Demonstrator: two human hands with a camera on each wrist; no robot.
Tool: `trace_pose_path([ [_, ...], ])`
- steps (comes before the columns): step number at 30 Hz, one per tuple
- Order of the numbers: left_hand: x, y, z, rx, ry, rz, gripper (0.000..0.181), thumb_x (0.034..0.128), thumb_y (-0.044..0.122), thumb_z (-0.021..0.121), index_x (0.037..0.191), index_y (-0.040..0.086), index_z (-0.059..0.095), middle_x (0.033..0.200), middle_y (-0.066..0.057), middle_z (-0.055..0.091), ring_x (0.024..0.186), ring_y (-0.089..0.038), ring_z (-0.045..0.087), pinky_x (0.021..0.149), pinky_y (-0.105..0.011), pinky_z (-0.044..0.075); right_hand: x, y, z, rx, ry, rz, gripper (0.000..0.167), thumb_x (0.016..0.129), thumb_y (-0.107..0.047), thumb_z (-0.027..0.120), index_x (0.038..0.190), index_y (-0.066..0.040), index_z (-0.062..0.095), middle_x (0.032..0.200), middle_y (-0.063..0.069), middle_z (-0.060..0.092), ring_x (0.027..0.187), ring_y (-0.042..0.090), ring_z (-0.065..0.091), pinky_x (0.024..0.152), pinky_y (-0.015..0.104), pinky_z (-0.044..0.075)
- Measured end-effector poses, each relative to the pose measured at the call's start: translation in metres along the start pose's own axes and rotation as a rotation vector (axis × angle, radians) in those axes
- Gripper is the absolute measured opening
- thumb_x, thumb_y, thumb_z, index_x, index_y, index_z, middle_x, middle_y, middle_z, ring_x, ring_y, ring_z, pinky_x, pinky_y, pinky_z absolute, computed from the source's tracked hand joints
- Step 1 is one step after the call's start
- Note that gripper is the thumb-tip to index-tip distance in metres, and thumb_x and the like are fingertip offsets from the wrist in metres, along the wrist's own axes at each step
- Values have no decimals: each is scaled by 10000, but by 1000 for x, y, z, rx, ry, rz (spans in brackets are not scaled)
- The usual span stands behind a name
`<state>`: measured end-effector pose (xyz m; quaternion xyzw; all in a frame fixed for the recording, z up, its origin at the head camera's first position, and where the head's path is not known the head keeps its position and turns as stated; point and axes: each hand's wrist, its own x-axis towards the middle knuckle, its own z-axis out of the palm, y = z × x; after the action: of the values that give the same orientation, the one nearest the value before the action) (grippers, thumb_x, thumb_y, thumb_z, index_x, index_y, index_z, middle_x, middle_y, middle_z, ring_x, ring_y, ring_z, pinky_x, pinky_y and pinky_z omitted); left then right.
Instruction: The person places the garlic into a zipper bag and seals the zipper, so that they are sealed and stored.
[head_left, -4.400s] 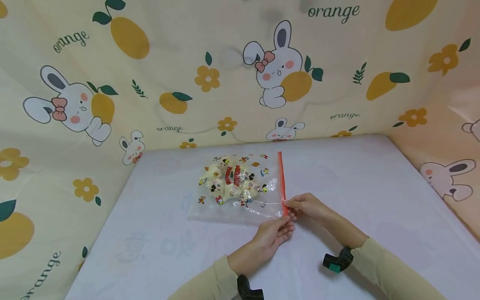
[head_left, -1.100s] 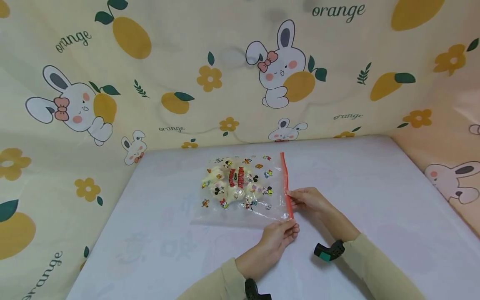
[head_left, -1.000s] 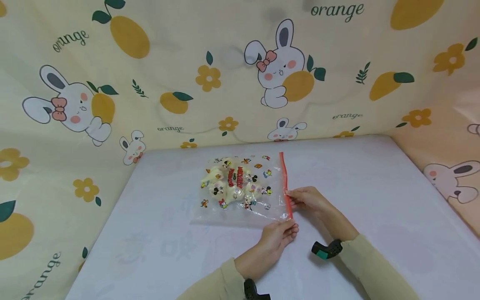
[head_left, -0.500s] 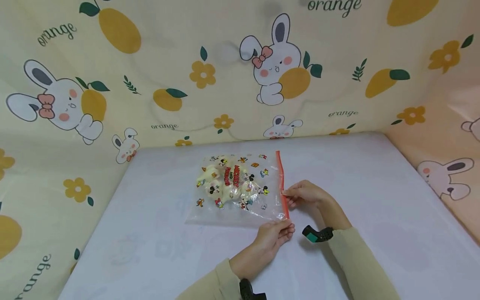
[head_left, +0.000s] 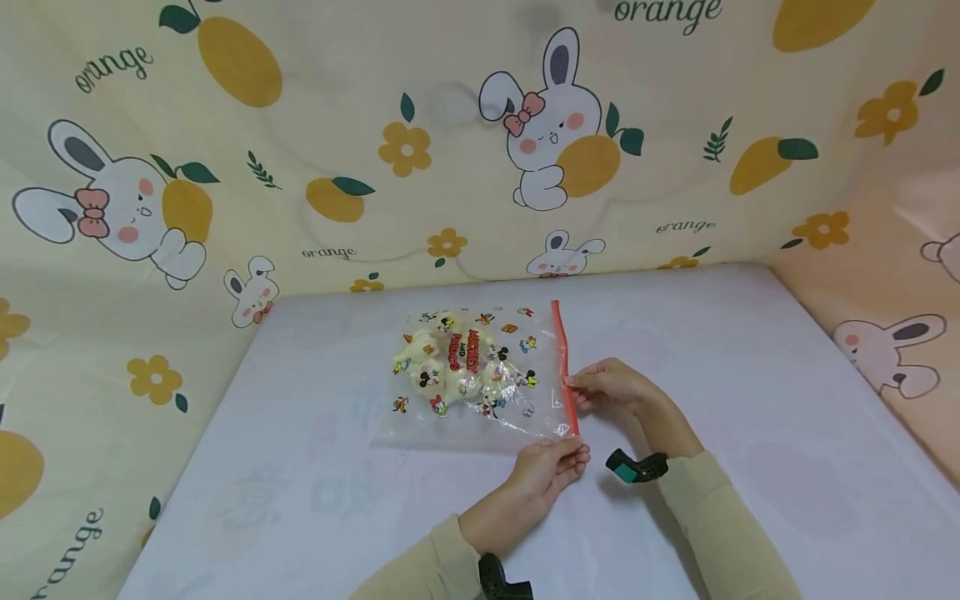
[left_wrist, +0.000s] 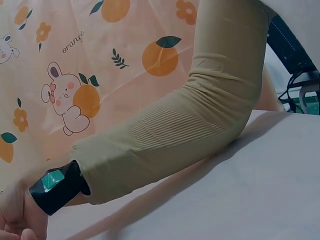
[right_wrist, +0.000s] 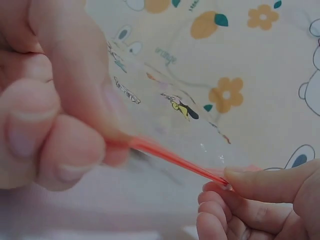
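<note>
A clear zip bag (head_left: pixel 480 425) printed with small cartoon characters lies flat, its red zip strip (head_left: pixel 561 342) at the right. Inside shows a pale cream, lumpy thing (head_left: pixel 442 379); its kind is hard to tell through the plastic. My left hand (head_left: pixel 543 479) pinches the near end of the strip at the bag's corner. Farther along, my right hand (head_left: pixel 618 390) pinches the strip between thumb and fingers. The right wrist view shows the red strip (right_wrist: pixel 175 159) stretched between both hands. In the left wrist view, my right hand (left_wrist: pixel 22 215) is cut off at the lower left.
The bag lies on a white-covered table (head_left: pixel 315 500). A patterned curtain (head_left: pixel 450 100) with rabbits and oranges stands behind and along both sides. Black devices sit on both wrists; the right-hand device (head_left: pixel 636 467) hangs low beside the strip.
Since the earliest frame, my right hand has moved along the red strip, away from the left hand. The left hand keeps its corner. The last half second shows almost no difference.
</note>
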<state>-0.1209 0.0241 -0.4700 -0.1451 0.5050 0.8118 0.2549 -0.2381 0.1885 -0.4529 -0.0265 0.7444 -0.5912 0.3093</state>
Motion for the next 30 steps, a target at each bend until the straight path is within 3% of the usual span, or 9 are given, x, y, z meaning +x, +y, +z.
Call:
trace_pose_path([
  [21,1,-2,-1,5,-4,2,287,932,122,598,1132,-83,606,782,28,652,769,-47,624,749,-163,528,7,1,-1,85,34,65,175,934,-179,626,798,-128,723,660,-41,666,607,61,632,642,182,569],
  [30,0,-5,0,30,2,37,270,923,120,612,1098,-85,622,769,22,660,750,-51,623,736,-171,529,9,-1,-2,85,74,62,172,938,-192,620,911,-47,708,696,-37,670,640,66,632,656,189,571],
])
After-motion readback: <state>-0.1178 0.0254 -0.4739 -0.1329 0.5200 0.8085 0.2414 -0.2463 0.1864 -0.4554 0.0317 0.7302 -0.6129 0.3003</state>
